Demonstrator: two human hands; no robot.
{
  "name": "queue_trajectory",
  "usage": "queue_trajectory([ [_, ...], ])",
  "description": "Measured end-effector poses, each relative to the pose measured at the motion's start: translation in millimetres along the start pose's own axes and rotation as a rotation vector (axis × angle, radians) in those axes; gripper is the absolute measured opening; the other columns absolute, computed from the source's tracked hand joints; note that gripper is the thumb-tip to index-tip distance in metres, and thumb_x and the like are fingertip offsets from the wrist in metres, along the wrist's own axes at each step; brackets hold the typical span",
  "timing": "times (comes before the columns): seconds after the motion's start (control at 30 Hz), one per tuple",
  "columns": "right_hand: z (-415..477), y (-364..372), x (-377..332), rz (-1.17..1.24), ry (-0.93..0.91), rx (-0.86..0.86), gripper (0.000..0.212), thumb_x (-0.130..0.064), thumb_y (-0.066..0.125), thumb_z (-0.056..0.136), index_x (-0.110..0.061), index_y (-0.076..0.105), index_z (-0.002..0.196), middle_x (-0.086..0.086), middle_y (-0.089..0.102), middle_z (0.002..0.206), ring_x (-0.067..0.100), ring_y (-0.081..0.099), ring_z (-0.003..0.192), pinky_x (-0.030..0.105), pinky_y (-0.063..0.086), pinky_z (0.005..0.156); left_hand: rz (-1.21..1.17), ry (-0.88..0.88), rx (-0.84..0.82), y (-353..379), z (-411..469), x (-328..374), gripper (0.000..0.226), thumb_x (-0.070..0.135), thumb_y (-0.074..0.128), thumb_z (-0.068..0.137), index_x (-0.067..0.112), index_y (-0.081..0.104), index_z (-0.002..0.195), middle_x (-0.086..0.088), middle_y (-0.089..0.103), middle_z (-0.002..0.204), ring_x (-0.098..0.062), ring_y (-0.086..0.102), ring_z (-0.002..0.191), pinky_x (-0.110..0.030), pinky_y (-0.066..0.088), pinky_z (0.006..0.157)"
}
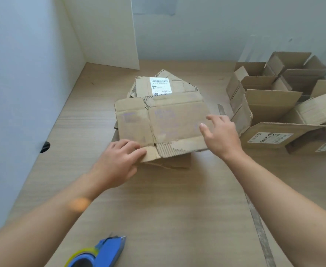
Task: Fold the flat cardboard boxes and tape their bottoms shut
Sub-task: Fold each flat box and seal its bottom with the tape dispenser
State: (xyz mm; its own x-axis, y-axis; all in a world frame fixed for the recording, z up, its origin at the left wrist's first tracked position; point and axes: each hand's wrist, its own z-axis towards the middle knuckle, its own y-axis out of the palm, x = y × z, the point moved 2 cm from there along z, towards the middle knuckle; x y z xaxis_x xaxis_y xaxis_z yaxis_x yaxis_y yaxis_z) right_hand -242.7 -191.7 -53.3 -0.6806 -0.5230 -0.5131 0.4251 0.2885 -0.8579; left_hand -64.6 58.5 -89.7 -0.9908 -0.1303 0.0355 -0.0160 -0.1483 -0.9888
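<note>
Flat box (pixel 164 120) — atop stack (pixel 160 85) | folded boxes (pixel 270 101) right | tape dispenser (pixel 104 253) nearside

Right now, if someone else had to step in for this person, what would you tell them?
Left hand pinches the near-left flap of the top flat box. Right hand is open over its right edge; contact unclear. That box lies unfolded on the stack of flat boxes. Tape dispenser lies in the near foreground, unheld. Done: several opened boxes stand at the right; their bottoms are hidden. Left: fold this box, tape it, then the stack.
</note>
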Motion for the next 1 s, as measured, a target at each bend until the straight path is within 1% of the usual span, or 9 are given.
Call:
queue_trajectory([
  [0.07,6,7,12,0.054,0.151,-0.041,0.054,-0.045,0.052,0.098,-0.019,0.044,0.145,0.01,0.041,0.148,0.033,0.035,0.137,0.044,0.032,0.11,-0.128,-0.002,-0.023,3,-15,-5,0.047,0.037,0.052,0.08,0.019,0.064,0.122,-0.003,0.057,0.121,-0.027,0.051,0.113,-0.04,0.048,0.091],
  [0.17,6,24,28,0.197,0.327,-0.139,0.065,-0.044,0.055,0.097,-0.018,0.033,0.152,0.011,0.039,0.153,0.032,0.037,0.14,0.04,0.032,0.111,-0.426,-0.322,0.033,5,-13,-9,0.064,0.054,0.055,0.08,0.019,0.058,0.134,-0.007,0.047,0.138,-0.025,0.038,0.129,-0.037,0.032,0.109],
  [0.33,-15,39,46,0.489,0.426,-0.052,0.07,-0.031,0.061,0.096,-0.018,0.026,0.155,0.003,0.033,0.159,0.023,0.034,0.144,0.037,0.028,0.117,-0.615,-0.884,0.151,5,24,0,0.08,0.035,0.07,0.088,0.011,0.03,0.152,-0.015,0.032,0.149,-0.033,0.029,0.139,-0.035,0.021,0.115],
  [0.43,-29,33,59,0.66,0.477,0.054,0.062,-0.026,0.063,0.095,-0.017,0.037,0.15,0.004,0.045,0.151,0.021,0.046,0.135,0.039,0.035,0.114,-0.735,-1.035,0.149,15,31,6,0.084,0.047,0.072,0.081,0.017,0.034,0.149,-0.011,0.042,0.147,-0.032,0.037,0.136,-0.042,0.03,0.115],
  [0.53,-45,16,70,0.824,0.426,0.119,0.047,-0.016,0.064,0.094,-0.017,0.048,0.138,0.006,0.058,0.134,0.019,0.058,0.116,0.034,0.045,0.103,-0.87,-1.028,0.165,16,27,15,0.099,0.073,0.064,0.058,0.025,0.043,0.143,-0.002,0.056,0.136,-0.024,0.05,0.128,-0.046,0.042,0.107],
  [0.6,-58,5,79,0.897,0.354,0.107,0.04,-0.013,0.064,0.095,-0.024,0.049,0.13,0.009,0.061,0.129,0.022,0.06,0.114,0.036,0.049,0.098,-0.944,-0.947,0.196,7,16,29,0.098,0.076,0.065,0.057,0.032,0.044,0.142,0.003,0.057,0.134,-0.018,0.053,0.124,-0.044,0.045,0.105],
  [0.77,-110,-26,93,1.081,0.217,-0.031,0.038,-0.013,0.071,0.089,-0.029,0.053,0.118,0.012,0.059,0.127,0.026,0.059,0.116,0.046,0.05,0.085,-1.242,-0.737,0.218,-45,-30,98,0.109,0.06,0.076,0.053,0.036,0.032,0.149,0.02,0.051,0.13,0.011,0.053,0.113,-0.012,0.047,0.086],
  [0.9,-168,-42,105,1.138,0.109,-0.179,0.063,-0.021,0.075,0.082,-0.035,0.046,0.136,-0.002,0.064,0.125,0.02,0.064,0.112,0.036,0.051,0.078,-1.211,-0.623,0.117,-58,-79,155,0.114,0.05,0.079,0.058,0.045,0.015,0.153,0.031,0.042,0.142,0.01,0.041,0.131,-0.025,0.048,0.095],
  [1.0,-207,-42,115,1.094,0.049,-0.278,0.067,-0.016,0.073,0.089,-0.052,0.043,0.136,-0.012,0.061,0.128,0.014,0.067,0.109,0.027,0.056,0.077,-1.172,-0.646,0.118,-48,-111,190,0.109,0.043,0.079,0.063,0.039,0.021,0.154,0.016,0.041,0.15,-0.003,0.038,0.138,-0.03,0.049,0.099],
])
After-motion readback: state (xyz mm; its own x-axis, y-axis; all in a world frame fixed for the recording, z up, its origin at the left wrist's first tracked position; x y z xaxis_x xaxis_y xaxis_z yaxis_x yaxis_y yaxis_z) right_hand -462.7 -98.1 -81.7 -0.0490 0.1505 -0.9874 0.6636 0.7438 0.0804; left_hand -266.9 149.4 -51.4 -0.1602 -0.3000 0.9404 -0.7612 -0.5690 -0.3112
